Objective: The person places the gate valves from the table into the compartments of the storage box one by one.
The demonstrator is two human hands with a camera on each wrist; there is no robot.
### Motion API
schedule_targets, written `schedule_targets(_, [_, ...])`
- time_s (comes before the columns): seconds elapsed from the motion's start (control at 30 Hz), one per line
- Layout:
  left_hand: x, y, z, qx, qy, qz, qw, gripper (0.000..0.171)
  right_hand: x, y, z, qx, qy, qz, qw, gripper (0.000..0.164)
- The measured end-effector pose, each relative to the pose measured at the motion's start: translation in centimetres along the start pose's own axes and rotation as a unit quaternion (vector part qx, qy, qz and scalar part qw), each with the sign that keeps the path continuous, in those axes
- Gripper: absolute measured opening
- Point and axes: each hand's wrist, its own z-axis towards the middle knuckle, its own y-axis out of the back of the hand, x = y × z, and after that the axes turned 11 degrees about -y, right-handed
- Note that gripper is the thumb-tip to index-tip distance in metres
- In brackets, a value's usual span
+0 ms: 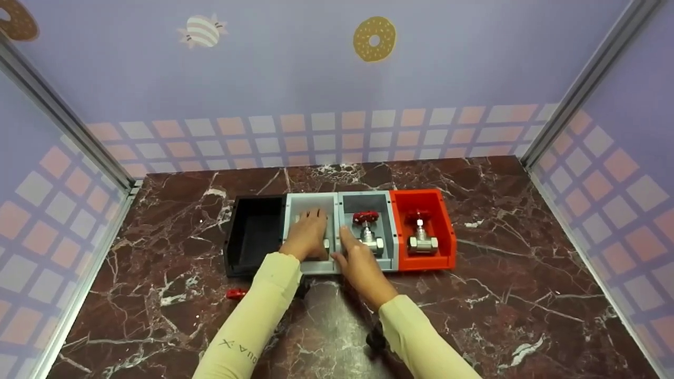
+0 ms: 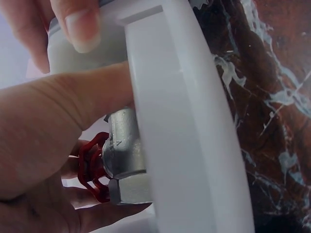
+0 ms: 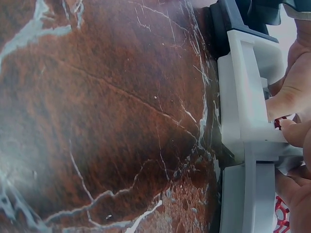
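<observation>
In the head view my left hand reaches into the white bin. The left wrist view shows its thumb and fingers around a metal valve with a red handwheel inside that bin. My right hand straddles the join between the white bin and the grey bin, pinching the adjoining walls, with the thumb on the white side and fingers on the grey side. A second valve stands in the grey bin, partly covered by the right hand.
An orange bin at the right holds another valve. The black bin adjoins the white one on the left. A red handwheel lies in front, partly hidden by the left sleeve. Patterned walls bound the marbled table.
</observation>
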Motion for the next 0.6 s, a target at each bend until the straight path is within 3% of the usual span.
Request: schedule_targets(0.6, [-0.08,-0.12,-0.64,-0.009,-0.005,0.002,0.9999,0.084,0.1,0.01,0.05,-0.004,-0.005,-0.003,1.0,0.061])
